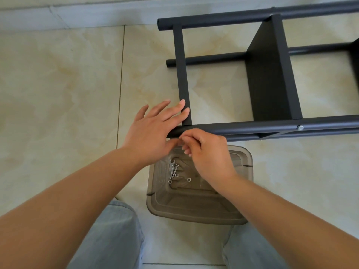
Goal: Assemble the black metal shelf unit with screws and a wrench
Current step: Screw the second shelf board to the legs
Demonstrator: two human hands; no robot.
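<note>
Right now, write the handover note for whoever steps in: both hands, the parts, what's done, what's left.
Left hand: open, straight fingers pressing the black cross strip at the near tube.
Right hand: fingers curled in a pinch at the near tube's end; whatever it pinches is hidden.
Shelf frame lies on the floor tiles; one shelf panel is in.
Done: one screw sits in the near tube.
Wrench and spare screws and nuts lie in the clear tray.
Left: fasten this corner, likely then tighten with the wrench.
</note>
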